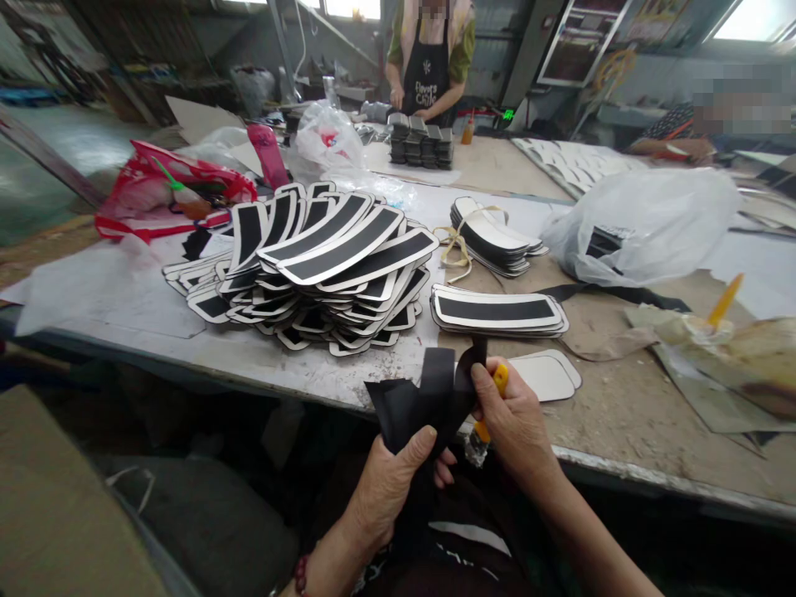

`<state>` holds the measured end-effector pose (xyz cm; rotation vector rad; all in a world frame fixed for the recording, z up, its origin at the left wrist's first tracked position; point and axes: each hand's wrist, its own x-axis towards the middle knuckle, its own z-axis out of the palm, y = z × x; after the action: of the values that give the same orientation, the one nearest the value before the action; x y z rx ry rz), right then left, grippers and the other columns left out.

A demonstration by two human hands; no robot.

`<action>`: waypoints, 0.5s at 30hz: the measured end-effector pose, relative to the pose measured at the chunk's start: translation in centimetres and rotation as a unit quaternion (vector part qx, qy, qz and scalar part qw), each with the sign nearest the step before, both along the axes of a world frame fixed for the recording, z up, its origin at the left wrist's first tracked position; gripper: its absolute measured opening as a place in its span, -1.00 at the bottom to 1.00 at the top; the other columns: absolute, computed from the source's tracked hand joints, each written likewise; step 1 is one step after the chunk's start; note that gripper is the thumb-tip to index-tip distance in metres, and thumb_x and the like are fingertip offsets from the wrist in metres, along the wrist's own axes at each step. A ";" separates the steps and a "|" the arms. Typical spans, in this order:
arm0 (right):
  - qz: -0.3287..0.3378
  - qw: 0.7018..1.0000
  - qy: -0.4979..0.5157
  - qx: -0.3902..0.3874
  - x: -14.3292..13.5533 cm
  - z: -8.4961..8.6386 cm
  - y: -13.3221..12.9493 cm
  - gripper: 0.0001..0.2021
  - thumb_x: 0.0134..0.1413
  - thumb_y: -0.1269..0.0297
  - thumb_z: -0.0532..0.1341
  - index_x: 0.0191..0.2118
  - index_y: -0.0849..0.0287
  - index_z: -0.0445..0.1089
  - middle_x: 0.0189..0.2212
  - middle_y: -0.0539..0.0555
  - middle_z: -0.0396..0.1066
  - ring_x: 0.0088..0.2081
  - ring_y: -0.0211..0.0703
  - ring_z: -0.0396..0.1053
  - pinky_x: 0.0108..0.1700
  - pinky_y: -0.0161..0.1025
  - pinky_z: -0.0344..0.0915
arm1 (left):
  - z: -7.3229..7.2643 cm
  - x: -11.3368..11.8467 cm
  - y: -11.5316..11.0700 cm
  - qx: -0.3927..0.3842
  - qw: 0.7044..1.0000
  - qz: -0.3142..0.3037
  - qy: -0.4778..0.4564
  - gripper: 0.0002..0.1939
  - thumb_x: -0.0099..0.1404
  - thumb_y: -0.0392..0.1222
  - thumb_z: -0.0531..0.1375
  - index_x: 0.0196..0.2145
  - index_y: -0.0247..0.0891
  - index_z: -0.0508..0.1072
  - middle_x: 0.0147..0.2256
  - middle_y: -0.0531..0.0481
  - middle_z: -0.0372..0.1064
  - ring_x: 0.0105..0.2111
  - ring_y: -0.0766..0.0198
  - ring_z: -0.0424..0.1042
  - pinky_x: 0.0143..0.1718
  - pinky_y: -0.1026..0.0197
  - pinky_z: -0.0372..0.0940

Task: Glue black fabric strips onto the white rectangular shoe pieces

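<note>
In my left hand [391, 481] is a bunch of black strips [410, 406], gripped under the thumb, their ends fanning upward. My right hand [513, 423] pinches one black strip [471, 373] between thumb and fingers. It also holds a yellow-handled tool [501, 378], whose lower end looks crusted and is partly hidden. Just beyond the hands lies a small stack of curved white pieces with black strips on them [497, 311]. Plain white pieces [547, 375] lie right of my right hand.
A large heap of white-and-black curved pieces [336, 265] covers the table's left-middle. Behind lie a tied white bundle [491, 236], a plastic bag [647, 220] and a red bag [124, 195]. At right sits a glue-stained container [759, 365]. A person in an apron [429, 66] works opposite.
</note>
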<state>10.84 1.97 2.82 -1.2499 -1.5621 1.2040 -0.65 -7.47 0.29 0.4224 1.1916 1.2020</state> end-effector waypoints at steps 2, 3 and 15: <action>-0.018 1.000 0.006 0.002 0.5 0.5 0.4 -0.71 0.09 0.02 0.11 -0.41 0.16 0.23 -0.66 -0.12 0.13 -0.64 -0.35 0.10 -0.63 -0.40 0.12 | 0.1 -0.2 -0.2 -0.019 0.999 0.028 -0.024 -0.61 0.12 0.06 0.22 -0.52 -0.41 0.50 -0.57 -0.11 0.41 -0.59 0.33 0.33 -0.52 0.30 0.22; -0.028 1.000 0.007 0.004 1.0 0.8 0.6 -0.72 0.09 0.02 0.11 -0.39 0.16 0.23 -0.65 -0.12 0.14 -0.63 -0.35 0.13 -0.62 -0.40 0.14 | 0.2 -0.4 -0.4 -0.027 0.998 0.046 -0.034 -0.64 0.11 0.03 0.24 -0.51 -0.39 0.49 -0.55 -0.10 0.42 -0.58 0.33 0.34 -0.51 0.30 0.23; 0.012 0.985 -0.158 -0.067 11.5 5.3 1.9 -0.63 -0.19 -0.03 0.30 -0.29 0.09 0.35 -0.56 -0.06 0.28 -0.57 -0.29 0.19 -0.61 -0.40 0.16 | -1.1 -2.2 2.4 -0.031 0.983 0.176 -0.027 -0.68 -0.08 -0.19 0.38 -0.38 -0.36 0.42 -0.57 0.14 0.21 -0.65 0.50 0.08 -0.61 0.35 0.05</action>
<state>22.37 3.86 8.17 -1.5757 -1.7483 1.1836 -2.86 -5.06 -0.76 0.1330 1.2881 1.4648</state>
